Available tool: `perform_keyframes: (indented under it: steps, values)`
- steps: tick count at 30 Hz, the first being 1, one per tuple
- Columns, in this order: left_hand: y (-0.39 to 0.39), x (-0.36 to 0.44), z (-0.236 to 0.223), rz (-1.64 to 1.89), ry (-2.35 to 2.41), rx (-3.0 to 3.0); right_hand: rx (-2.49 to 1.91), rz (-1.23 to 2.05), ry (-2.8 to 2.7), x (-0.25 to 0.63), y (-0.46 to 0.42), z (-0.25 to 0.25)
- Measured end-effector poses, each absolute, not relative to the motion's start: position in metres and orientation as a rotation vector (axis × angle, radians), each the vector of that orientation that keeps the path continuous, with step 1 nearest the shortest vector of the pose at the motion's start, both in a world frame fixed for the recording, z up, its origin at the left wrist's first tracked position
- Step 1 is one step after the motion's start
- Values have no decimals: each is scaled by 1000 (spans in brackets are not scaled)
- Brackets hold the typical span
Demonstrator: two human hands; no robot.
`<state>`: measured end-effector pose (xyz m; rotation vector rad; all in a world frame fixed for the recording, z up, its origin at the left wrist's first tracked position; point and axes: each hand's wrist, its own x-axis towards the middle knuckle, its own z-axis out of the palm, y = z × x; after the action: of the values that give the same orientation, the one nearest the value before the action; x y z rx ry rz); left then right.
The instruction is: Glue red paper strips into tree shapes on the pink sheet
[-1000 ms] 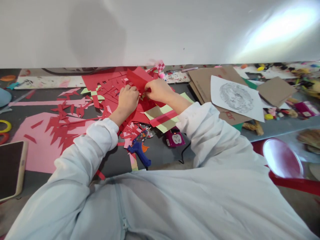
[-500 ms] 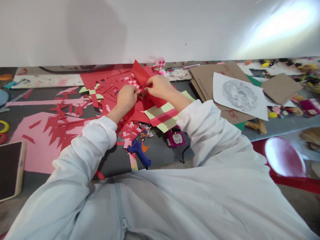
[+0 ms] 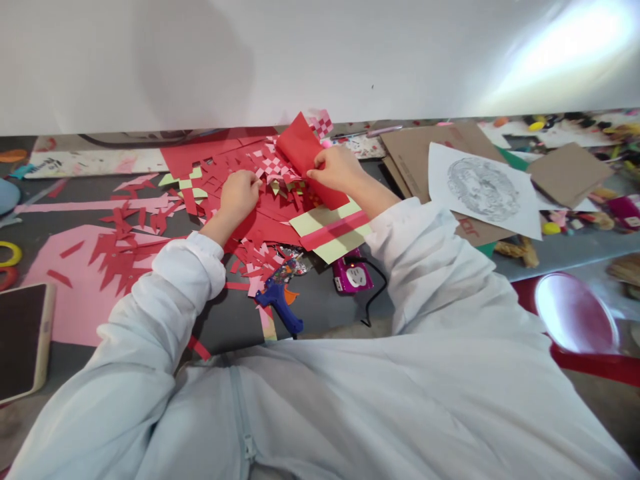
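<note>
My right hand (image 3: 337, 169) pinches the edge of a folded red paper sheet (image 3: 300, 143), which stands tilted up from the pile. Under and beside it shows a pink-and-white checkered paper piece (image 3: 273, 165). To the left, my left hand (image 3: 240, 195) is closed over red paper (image 3: 267, 223), thumb and forefinger together; what they hold, if anything, I cannot make out. Nearer my body than the right hand lies a pale green paper (image 3: 333, 253) with a red strip (image 3: 334, 230) across it.
A blue glue gun (image 3: 283, 310) and a magenta device (image 3: 353, 275) lie close to my body. Pink paper (image 3: 73, 313), a phone (image 3: 23, 340) and red scraps (image 3: 113, 260) are on the left. Cardboard (image 3: 415, 160) and a printed sheet (image 3: 483, 187) lie right.
My hands have moved apart: the left slightly left, the right to the right with the red paper. More of the checkered paper shows between them.
</note>
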<state>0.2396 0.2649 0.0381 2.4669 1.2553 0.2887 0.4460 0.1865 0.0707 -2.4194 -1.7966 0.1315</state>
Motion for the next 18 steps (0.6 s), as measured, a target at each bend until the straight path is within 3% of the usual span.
perform_keyframes:
  steps: [18]
  values:
    - [258, 220, 77, 586, 904, 2156, -2223, 278, -1941, 410, 184, 93]
